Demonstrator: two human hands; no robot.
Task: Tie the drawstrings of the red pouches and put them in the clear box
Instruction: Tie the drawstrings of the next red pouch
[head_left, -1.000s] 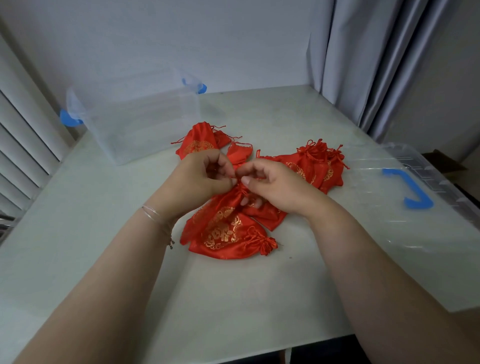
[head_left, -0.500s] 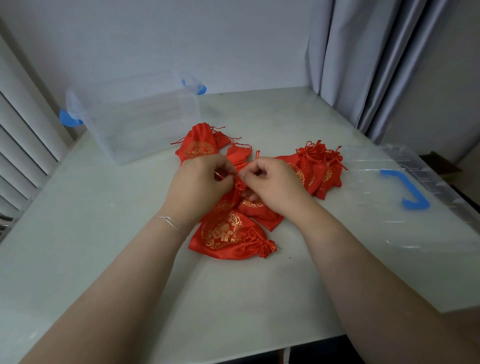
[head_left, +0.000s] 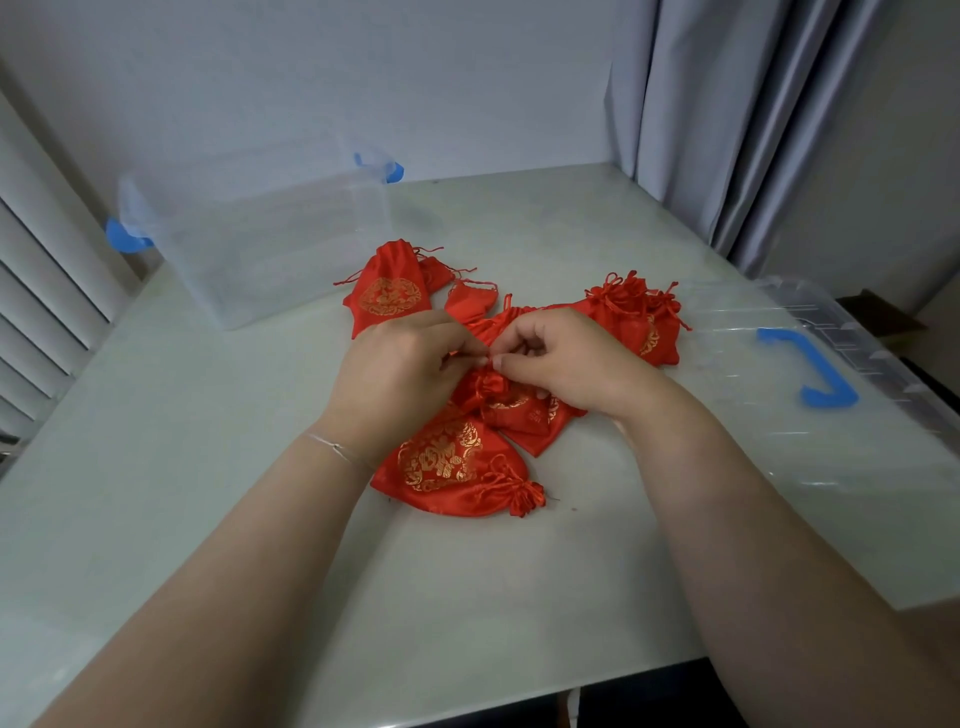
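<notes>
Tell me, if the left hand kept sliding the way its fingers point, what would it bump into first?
Probably the right hand. The left hand points rightward across the red pouch, and their fingertips nearly meet on its drawstring already. Depth is hard to judge.

The left hand (head_left: 400, 374) and the right hand (head_left: 566, 364) are coming down from their raised position a second ago, now working low over the pouch (head_left: 511, 410) in the middle of the pile. Their fingertips are drawing closer, now touching at the drawstring (head_left: 470, 356), which both are pinching; it seems to be tightening, though the cord is mostly hidden. The pouch's gathered mouth is showing more below the fingers. The left wrist's bracelet (head_left: 337, 447) is sliding nearer the hand.
</notes>
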